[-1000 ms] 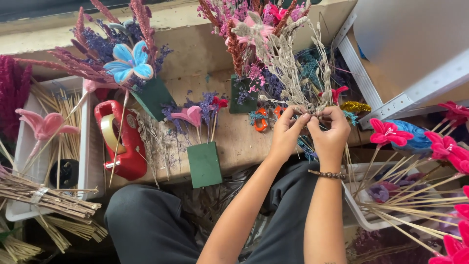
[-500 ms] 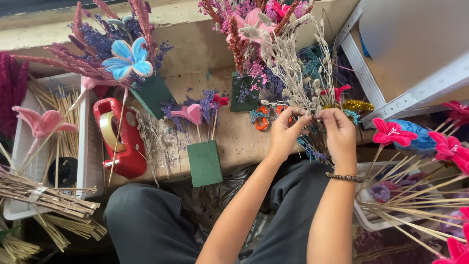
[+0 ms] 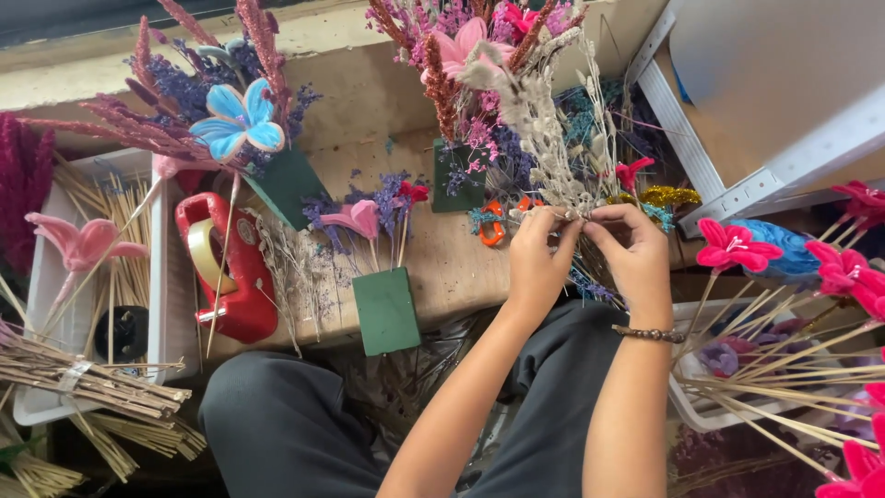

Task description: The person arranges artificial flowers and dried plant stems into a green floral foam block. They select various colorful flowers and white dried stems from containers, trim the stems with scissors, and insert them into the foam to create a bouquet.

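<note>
Both hands (image 3: 590, 254) pinch the pale dried sprig (image 3: 553, 138) above them.

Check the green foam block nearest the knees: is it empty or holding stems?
Holding stems. The green foam block has a pink flower and purple sprigs rising from its top edge.

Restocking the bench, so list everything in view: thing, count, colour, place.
pale dried sprig bunch: one, beige, between both hands
tape dispenser: one, red, table left
foam blocks: three visible, dark green, on table
blue fabric flower: one, upper left
pink stick flowers: several, right
white tray: one, far left
bracelet: one, right wrist
left hand: pinching the bunch
right hand: pinching the bunch
</note>
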